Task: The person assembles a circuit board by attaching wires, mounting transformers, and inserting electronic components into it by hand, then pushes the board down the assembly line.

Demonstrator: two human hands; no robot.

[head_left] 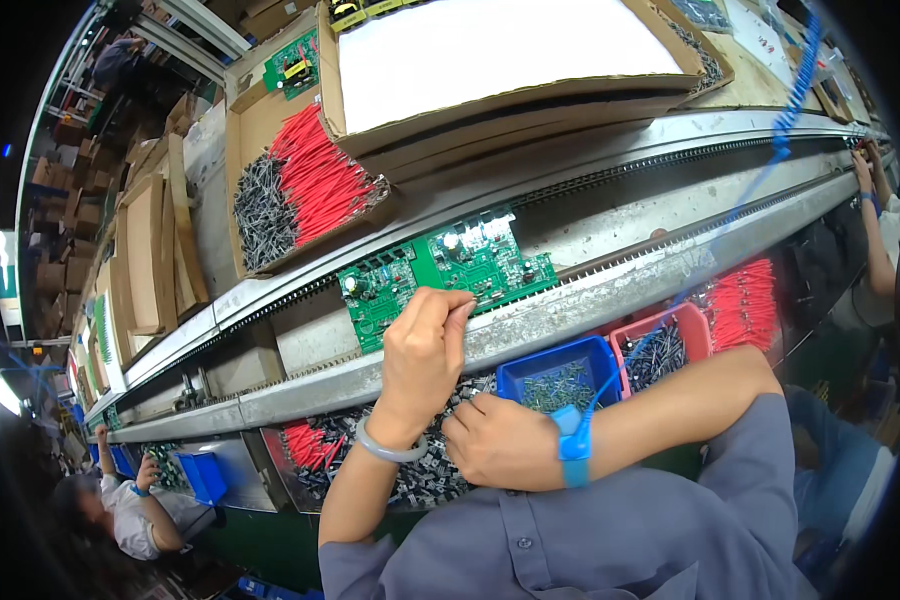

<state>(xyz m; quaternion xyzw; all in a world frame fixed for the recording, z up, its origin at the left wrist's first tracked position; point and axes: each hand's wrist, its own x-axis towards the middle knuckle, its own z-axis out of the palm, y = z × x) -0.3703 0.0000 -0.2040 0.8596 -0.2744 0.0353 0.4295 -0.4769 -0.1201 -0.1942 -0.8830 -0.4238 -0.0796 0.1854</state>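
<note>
My left hand (420,345), with a pale bangle at its wrist, is over the near edge of a green circuit board (433,262). Its thumb and fingers are pinched together; whatever is between them is too small to make out. The board lies across the rails of a conveyor (610,265) and carries capacitors and other small parts. Lower down, my right hand (505,440), wearing a blue wrist strap (573,447), is curled over a bin of loose black and silver components (435,470). Its fingertips are partly hidden among them.
Right of my right hand stand a blue bin (507,372) of small parts and a pink bin (705,335) of leaded parts. Red sleeved parts (315,165) fill a cardboard box beyond the conveyor. A coiled blue cord (795,95) hangs at right. Co-workers (145,505) are at both sides.
</note>
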